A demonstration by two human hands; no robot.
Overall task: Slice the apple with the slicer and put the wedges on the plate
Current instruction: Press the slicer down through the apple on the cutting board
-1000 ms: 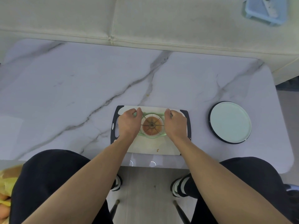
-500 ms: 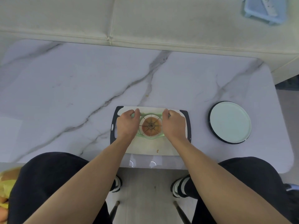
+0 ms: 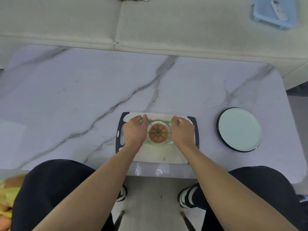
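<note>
A light green apple slicer (image 3: 158, 144) with radial blades sits over a reddish apple (image 3: 158, 132) on the white cutting board (image 3: 160, 155) with black ends. My left hand (image 3: 135, 130) is closed on the slicer's left handle and my right hand (image 3: 183, 130) on its right handle. The apple shows through the blades, centred on the core ring. A pale round plate (image 3: 239, 129) with a dark rim lies on the marble table to the right of the board, with nothing on it.
The marble table (image 3: 83, 97) stretches far to the left and back. A cream sofa (image 3: 150, 22) runs behind it, with a blue case (image 3: 275, 12) on it at the top right. A yellow bag (image 3: 6, 197) sits by my left knee.
Both hands stay on the slicer handles over the apple. The slicer has shifted only slightly; the view has tilted a little.
</note>
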